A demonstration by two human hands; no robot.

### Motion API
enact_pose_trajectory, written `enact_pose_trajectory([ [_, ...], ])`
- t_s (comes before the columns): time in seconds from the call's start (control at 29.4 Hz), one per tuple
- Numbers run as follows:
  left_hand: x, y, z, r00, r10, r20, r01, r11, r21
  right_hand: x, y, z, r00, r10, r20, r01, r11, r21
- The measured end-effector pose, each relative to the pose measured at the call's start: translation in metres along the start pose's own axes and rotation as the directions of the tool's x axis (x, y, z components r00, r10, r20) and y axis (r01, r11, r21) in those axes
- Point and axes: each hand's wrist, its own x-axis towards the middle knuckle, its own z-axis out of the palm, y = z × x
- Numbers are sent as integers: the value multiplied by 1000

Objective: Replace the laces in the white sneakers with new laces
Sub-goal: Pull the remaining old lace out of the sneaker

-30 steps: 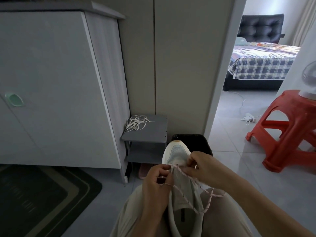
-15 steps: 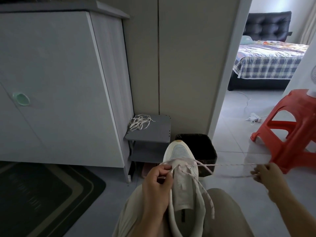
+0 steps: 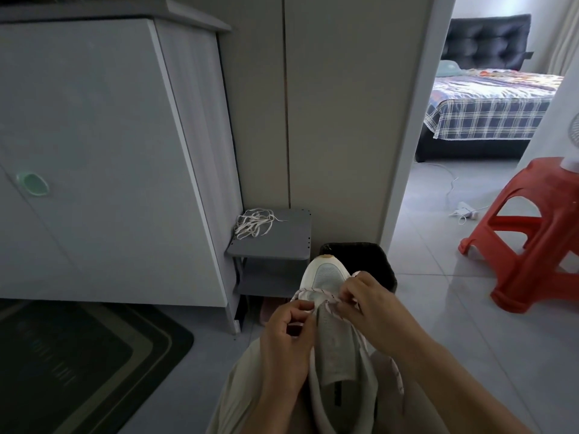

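A white sneaker [image 3: 327,277] lies on my lap with its toe pointing away from me. A pale speckled new lace [image 3: 316,292] crosses the lowest eyelets near the toe. My left hand [image 3: 286,343] grips the sneaker's left eyelet edge, thumb and fingers curled at the lace. My right hand [image 3: 366,303] pinches the lace at the right eyelet side. A loose end of the lace hangs down the sneaker's right side [image 3: 398,375]. A bundle of white old laces [image 3: 254,226] lies on a small grey shelf [image 3: 275,249].
A white cabinet [image 3: 103,158] stands to the left, a dark doormat [image 3: 75,368] below it. A black bin [image 3: 366,261] sits just beyond the sneaker's toe. A red plastic stool [image 3: 532,233] stands at the right; a bed [image 3: 488,111] shows through the doorway.
My right hand, which had drawn the lace out taut to the right, has come back to the sneaker and pinches the lace at the eyelets. My left hand stayed on the sneaker.
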Motion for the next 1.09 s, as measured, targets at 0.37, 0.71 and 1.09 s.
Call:
enact_pose_trajectory([
  [0.37, 0, -3, 1, 999, -19, -42, 18, 1000, -15, -10, 112, -24, 697, 653, -297, -524, 746, 412],
  [0.71, 2, -2, 0, 1000, -21, -23, 21, 1000, 10, 2, 6, -10, 994, 59, 90, -72, 987, 143],
  [1.09, 31, -5, -17, 976, -174, -133, 152, 975, -164, 19, 83, -52, 918, 359, -168, -339, 931, 135],
])
